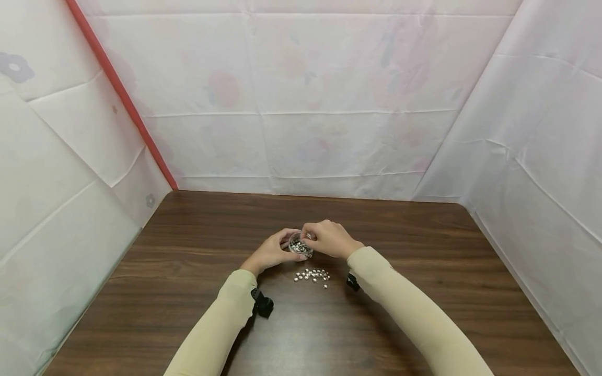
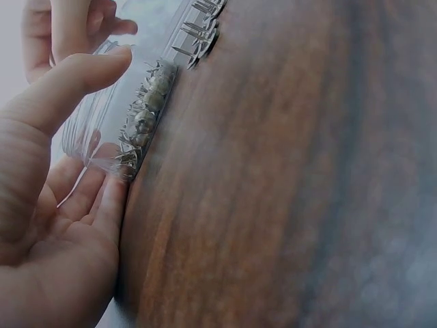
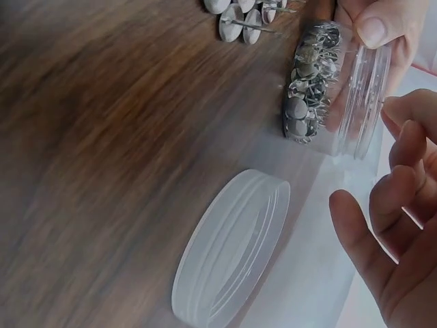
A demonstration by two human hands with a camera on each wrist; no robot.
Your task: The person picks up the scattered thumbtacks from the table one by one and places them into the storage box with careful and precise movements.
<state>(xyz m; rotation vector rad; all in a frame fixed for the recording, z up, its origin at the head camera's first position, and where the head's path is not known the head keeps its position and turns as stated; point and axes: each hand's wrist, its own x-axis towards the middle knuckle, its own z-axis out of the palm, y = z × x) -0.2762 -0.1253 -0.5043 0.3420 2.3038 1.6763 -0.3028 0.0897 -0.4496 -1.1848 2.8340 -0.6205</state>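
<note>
A clear round jar (image 1: 290, 241) with silver thumbtacks (image 3: 308, 89) in its bottom stands on the table. My left hand (image 1: 273, 253) grips the jar's side, its thumb (image 2: 85, 74) and fingers around the wall (image 2: 102, 113). The fingers of my right hand (image 1: 331, 239) are bent at the jar's open mouth; a thin pin shows at the fingertips in the right wrist view, while the tack's head is hidden. A loose group of thumbtacks (image 1: 312, 274) lies on the table in front of the jar, nearer the body.
On the dark wooden table (image 1: 404, 324), a translucent round lid (image 3: 232, 249) rests beside the jar; my right hand hides it in the head view. White patterned sheets (image 1: 301, 94) hang behind and at both sides, with a red strip (image 1: 119, 91) at the left.
</note>
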